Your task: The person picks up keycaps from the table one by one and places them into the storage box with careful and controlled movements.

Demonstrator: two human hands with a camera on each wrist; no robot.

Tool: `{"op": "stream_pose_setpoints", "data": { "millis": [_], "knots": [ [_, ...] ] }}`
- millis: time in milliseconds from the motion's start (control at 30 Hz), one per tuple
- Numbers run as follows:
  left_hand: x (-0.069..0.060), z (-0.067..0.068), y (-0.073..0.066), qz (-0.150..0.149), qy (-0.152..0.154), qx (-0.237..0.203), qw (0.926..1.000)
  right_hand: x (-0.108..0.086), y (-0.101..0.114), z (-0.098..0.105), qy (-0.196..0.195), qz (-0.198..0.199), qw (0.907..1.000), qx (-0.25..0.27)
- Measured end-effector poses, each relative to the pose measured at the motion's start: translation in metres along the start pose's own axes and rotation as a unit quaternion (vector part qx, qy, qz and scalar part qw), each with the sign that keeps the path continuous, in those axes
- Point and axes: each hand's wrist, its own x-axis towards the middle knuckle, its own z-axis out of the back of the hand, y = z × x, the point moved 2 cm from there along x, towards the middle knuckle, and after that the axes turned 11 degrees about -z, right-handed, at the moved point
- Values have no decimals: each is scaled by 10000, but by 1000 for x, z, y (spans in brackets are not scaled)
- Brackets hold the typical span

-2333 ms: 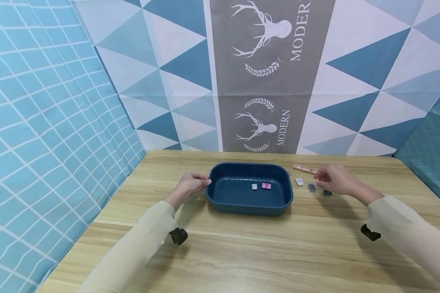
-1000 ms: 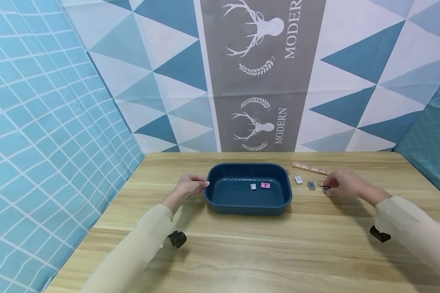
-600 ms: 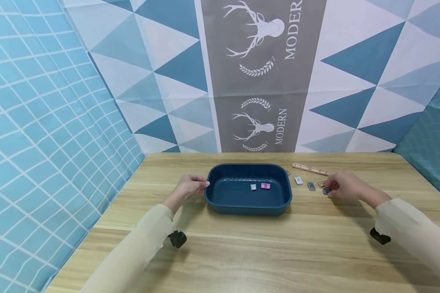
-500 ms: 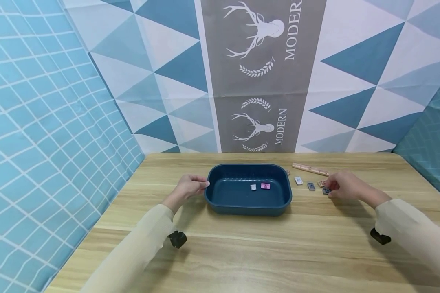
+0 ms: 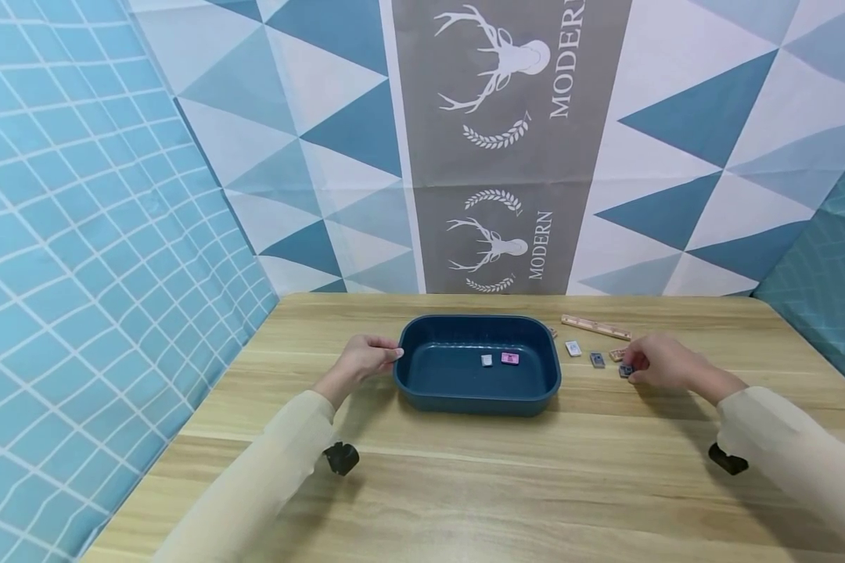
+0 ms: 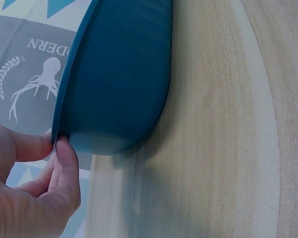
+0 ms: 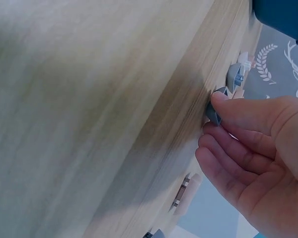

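Note:
My left hand (image 5: 364,356) pinches the left rim of a dark blue plastic tray (image 5: 477,406) between thumb and fingers; the left wrist view shows this grip (image 6: 39,183) close up. Inside the tray lie a small white block (image 5: 487,360) and a small pink block (image 5: 510,358). To the tray's right, my right hand (image 5: 662,361) pinches a small dark grey block (image 7: 216,110) between thumb and fingertips, low at the table. Its kind is unclear; the fingers partly hide it. Beside it lie a tan block (image 5: 616,354) and another grey block (image 5: 597,360).
A white block (image 5: 573,348) lies nearer the tray. Behind it is a long pinkish strip (image 5: 595,326) with marks along it. One more small piece (image 5: 553,332) shows partly behind the tray's right end. Patterned cloth (image 5: 493,156) hangs behind the wooden table (image 5: 465,485).
My right hand has come down from above the small pieces, slightly to the right, and taken hold of the dark grey block. My left hand has stayed on the tray's rim.

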Motion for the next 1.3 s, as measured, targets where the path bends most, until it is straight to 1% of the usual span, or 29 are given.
{"op": "stream_pose_setpoints", "data": {
  "millis": [267,500,667,800,967,1100,1300],
  "knots": [
    [0,0,0,7,-15,37,10000,1,1,1,53,-99,9999,50],
    [0,0,-1,-38,-14,108,9999,2,1,4,105,-29,9999,-6],
    [1,0,0,-80,-12,31,10000,2,3,7,161,-80,9998,41],
    [1,-1,0,-80,-7,-4,10000,2,5,8,133,-92,9998,80],
    [1,0,-3,-46,-45,112,9999,5,7,8,93,-137,9997,161],
    [1,0,-6,-12,-58,183,9998,5,8,8,59,-52,9998,179],
    [0,0,-3,-23,-67,111,9999,5,12,10,-19,101,9999,131]
  ]
}}
